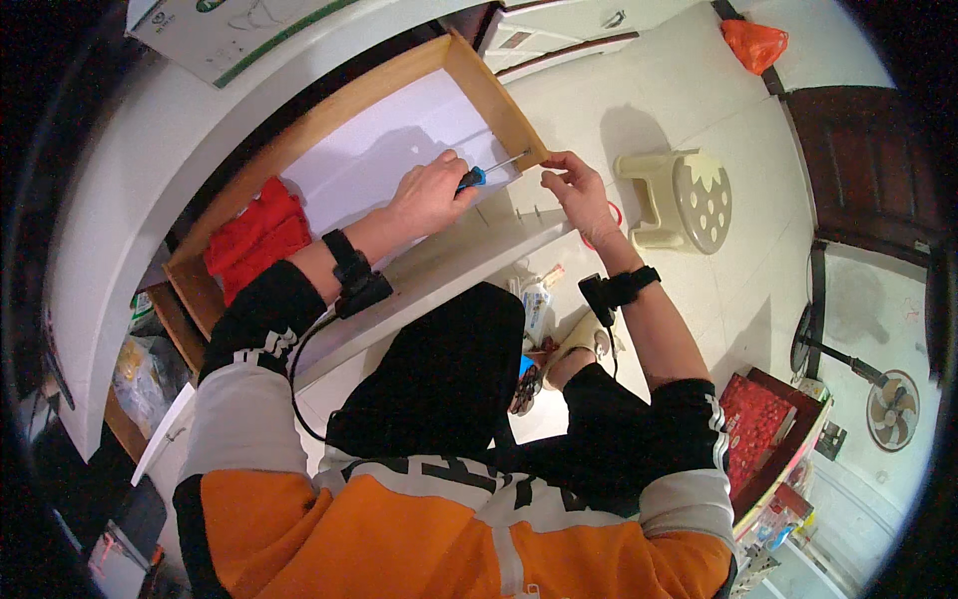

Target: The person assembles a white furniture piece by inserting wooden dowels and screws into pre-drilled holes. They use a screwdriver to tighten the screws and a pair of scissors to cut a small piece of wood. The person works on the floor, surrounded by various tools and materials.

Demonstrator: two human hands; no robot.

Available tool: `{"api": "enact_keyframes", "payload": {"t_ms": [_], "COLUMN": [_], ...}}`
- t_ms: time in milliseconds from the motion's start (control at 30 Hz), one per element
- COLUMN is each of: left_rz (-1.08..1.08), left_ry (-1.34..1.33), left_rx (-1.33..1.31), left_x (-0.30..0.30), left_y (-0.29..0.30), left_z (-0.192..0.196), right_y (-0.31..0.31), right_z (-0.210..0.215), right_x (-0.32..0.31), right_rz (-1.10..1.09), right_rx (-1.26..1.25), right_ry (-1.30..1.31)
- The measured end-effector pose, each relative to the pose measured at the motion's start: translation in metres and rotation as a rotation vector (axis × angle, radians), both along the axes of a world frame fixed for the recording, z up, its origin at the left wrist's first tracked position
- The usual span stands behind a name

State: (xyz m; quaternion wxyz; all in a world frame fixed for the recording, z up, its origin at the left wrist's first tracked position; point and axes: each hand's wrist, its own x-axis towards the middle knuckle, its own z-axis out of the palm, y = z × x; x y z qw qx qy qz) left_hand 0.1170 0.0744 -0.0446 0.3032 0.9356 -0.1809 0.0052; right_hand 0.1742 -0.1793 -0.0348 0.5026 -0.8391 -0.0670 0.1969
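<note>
My left hand (431,195) is closed around the blue-and-black handle of a screwdriver (472,180). Its thin shaft reaches to the inner face of a pulled-out wooden drawer (494,105), close to the near right corner. At that same corner my right hand (587,205) has bent fingers, the fingertips against the outside of the wood. Along the drawer's near side leans a long pale front panel (449,250), with small screws or pegs sticking up from it. Crumpled red cloth (261,235) lies in the drawer's left end.
A pale countertop (130,190) curves above the drawer and carries a box (235,35). To the right stands a plastic stool (689,200) with a spotted top. A red box (758,429) and a small fan (891,409) are at the lower right, an orange bag (754,46) at the far right.
</note>
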Motion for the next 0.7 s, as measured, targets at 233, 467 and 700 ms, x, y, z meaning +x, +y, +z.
{"api": "enact_keyframes", "payload": {"t_ms": [233,467,700], "left_rz": [0.176,0.152,0.138], "left_ry": [1.068,1.130,0.759], "left_rx": [-0.757,-0.858,-0.500], "left_x": [0.010,0.008,0.006], "left_y": [0.005,0.001,-0.002], "left_z": [0.007,0.007,0.016], "right_y": [0.000,-0.002,-0.002], "right_z": [-0.001,-0.003,-0.002], "right_x": [0.000,0.000,0.001], "right_rz": [-0.001,0.011,0.017], "right_rx": [0.019,0.024,0.023], "right_ry": [0.000,-0.008,-0.021]}}
